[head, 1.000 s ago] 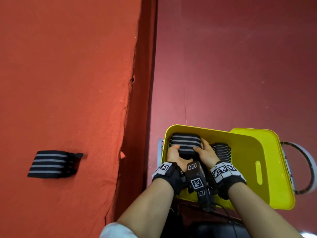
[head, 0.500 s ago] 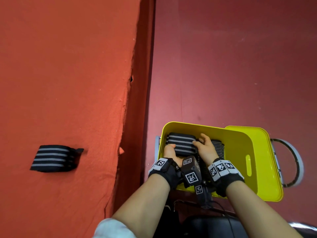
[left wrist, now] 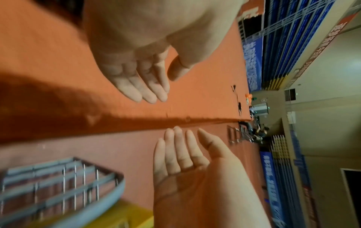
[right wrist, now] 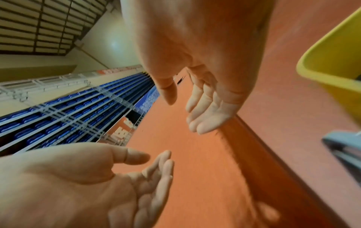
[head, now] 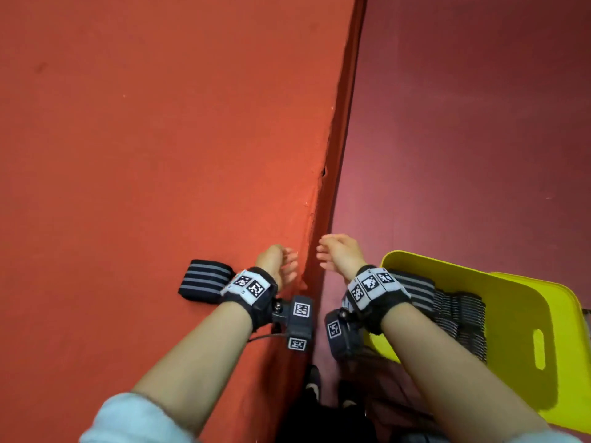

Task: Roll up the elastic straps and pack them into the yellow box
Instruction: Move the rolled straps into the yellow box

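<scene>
A rolled black strap with grey stripes (head: 204, 281) lies on the orange mat (head: 160, 139), just left of my left wrist. My left hand (head: 283, 266) hovers over the mat's right edge, fingers relaxed and empty. My right hand (head: 326, 251) hangs beside it above the maroon floor, palm facing the left hand, also empty. The yellow box (head: 511, 314) stands at the lower right with several rolled straps (head: 415, 287) packed inside. In the left wrist view my left hand (left wrist: 166, 88) shows straight fingers; in the right wrist view my right hand (right wrist: 183, 115) does too.
The orange mat's raised edge (head: 332, 174) runs between the two hands. A grey wire basket (left wrist: 58, 185) sits under the yellow box (left wrist: 126, 216). The maroon floor (head: 463, 139) stretches to the right. A sports hall lies in the background of the wrist views.
Both hands let go of the rolled strap in the yellow box, lifted out, and moved left toward the mat edge. The view has swung left, bringing the strap on the mat near my left wrist.
</scene>
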{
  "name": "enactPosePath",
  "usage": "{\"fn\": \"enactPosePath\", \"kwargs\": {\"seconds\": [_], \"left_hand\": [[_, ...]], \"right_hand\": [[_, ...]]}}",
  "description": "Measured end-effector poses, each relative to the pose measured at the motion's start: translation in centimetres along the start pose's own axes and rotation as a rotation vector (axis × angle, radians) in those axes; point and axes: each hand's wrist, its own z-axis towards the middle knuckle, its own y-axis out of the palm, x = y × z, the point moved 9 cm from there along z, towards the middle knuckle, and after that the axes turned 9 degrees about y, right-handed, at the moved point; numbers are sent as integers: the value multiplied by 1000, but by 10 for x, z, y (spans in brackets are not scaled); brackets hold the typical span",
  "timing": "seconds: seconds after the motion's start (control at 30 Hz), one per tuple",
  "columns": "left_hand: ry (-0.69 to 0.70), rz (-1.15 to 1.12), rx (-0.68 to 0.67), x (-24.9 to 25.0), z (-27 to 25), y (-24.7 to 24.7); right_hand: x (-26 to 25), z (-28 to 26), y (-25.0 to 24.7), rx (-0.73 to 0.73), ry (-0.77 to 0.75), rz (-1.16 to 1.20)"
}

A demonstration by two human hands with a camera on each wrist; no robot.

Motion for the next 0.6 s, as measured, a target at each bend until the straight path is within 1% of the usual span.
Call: {"fn": "enactPosePath", "kwargs": {"seconds": [0.07,0.17,0.27,0.37,0.43,0.47,0.6], "left_hand": [[61,13,122,20,14,-57],[118,66,240,43,36,-134],[135,129,366,54,56,-199],[138,207,449,52,77,-245],[126,259,427,46,89,-259],[93,278,395,39,97,-263],[-48,210,201,5,123,-255]], "right_hand": [[12,-1,52,-60,57,-47],[34,-2,123,-164,151,-174],[53,0,173,-224,204,-311],[72,11,205,-241,265,-377],[82,21,217,-231,301,-401],[87,26,222,-228,312,-419],[103,46,234,-232,295,-433]]}}
